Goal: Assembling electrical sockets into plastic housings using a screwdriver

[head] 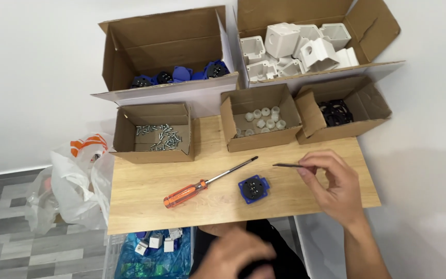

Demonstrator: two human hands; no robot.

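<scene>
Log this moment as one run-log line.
right hand: pinches thin dark tool over wooden board | left hand: low, blurred, off board | blue socket insert, orange screwdriver: lying untouched

A screwdriver (210, 180) lies left of the socket insert (254, 189), boxes (153, 134) behind both.

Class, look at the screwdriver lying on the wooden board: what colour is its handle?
The screwdriver has a translucent orange handle, seen best in the head view.
</scene>
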